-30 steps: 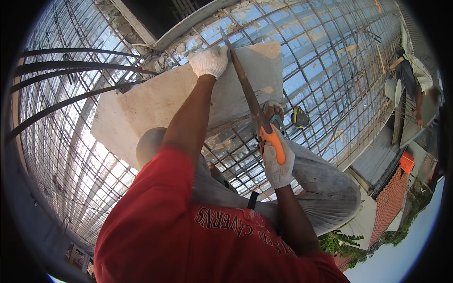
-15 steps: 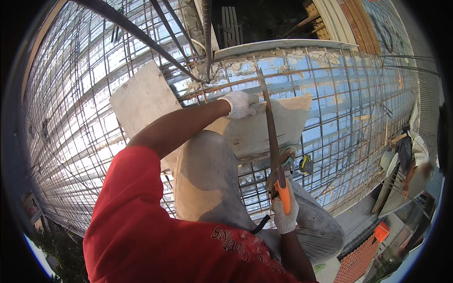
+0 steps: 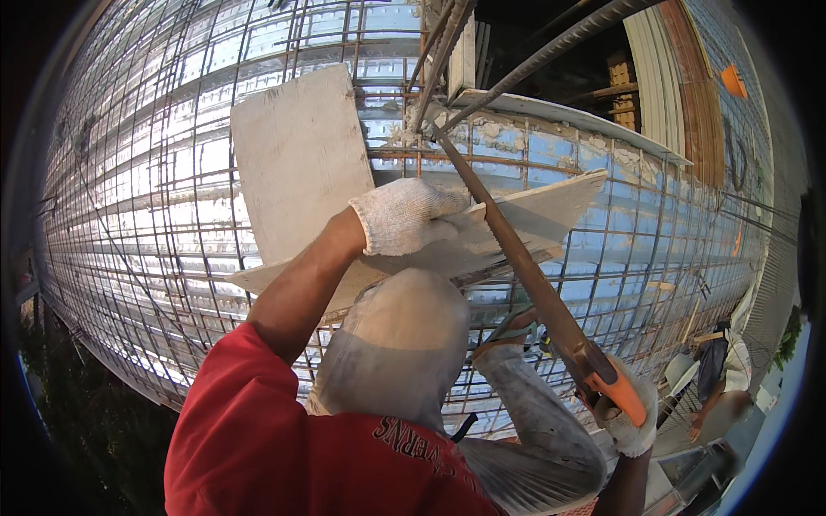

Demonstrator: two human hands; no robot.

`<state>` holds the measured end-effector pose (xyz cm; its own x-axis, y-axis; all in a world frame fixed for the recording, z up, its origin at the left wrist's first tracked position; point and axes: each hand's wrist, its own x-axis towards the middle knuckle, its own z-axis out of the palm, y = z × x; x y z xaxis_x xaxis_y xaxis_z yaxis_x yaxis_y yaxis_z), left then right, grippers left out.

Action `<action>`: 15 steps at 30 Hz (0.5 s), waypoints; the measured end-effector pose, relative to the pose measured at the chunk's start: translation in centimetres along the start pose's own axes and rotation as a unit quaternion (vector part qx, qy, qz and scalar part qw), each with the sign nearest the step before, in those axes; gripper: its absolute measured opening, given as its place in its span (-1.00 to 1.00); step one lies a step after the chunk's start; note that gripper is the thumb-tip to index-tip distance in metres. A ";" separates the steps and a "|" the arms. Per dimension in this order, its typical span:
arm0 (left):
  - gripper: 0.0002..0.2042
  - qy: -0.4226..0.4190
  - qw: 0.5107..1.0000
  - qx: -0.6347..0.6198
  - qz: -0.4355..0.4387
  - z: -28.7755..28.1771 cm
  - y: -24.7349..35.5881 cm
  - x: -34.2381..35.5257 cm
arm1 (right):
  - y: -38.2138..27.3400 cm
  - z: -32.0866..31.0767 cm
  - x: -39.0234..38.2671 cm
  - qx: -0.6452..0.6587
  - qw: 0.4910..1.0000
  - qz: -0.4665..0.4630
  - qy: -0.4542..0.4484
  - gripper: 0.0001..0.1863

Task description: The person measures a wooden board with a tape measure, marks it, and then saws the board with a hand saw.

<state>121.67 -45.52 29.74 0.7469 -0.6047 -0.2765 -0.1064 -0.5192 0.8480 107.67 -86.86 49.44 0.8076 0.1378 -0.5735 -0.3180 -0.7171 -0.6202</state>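
Note:
My right hand, in a white knit glove, grips the orange handle of a handsaw. Its long brown blade slants up and left, crossing the upper edge of a pale board, which looks like plywood. My left hand, also gloved, clasps that edge just left of the blade; its fingertips are partly hidden. The board is tilted behind my bent knee, which covers part of its lower side. Another pale board lies beyond my left hand on the steel mesh.
A rebar mesh spreads over ribbed metal decking. Thick rebars rise near the far end of the saw, beside a dark opening edged with rough concrete. Another person's arm shows at the right.
The saw has swung to a stronger slant, its handle farther right with my right hand. The view has shifted, and the board appears more tilted. My left hand still clasps the board.

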 end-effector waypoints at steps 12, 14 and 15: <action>-0.65 0.209 0.934 0.220 -0.190 -6.9 1.2 -18.9 | -6.6 7.1 8.6 0.003 0.920 -0.313 -0.235 -0.06; -0.64 0.264 0.919 0.208 -0.208 -5.7 1.2 -21.5 | -5.7 8.4 8.8 0.000 0.899 -0.335 -0.281 0.00; -0.64 0.290 0.910 0.203 -0.217 -5.4 1.2 -22.3 | -6.0 8.6 9.1 0.009 0.896 -0.339 -0.285 0.00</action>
<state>108.42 -29.33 39.38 0.9846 0.0695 -0.1602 0.1351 -0.8844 0.4468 112.68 -75.40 43.32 0.4339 0.8685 -0.2395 0.1379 -0.3267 -0.9350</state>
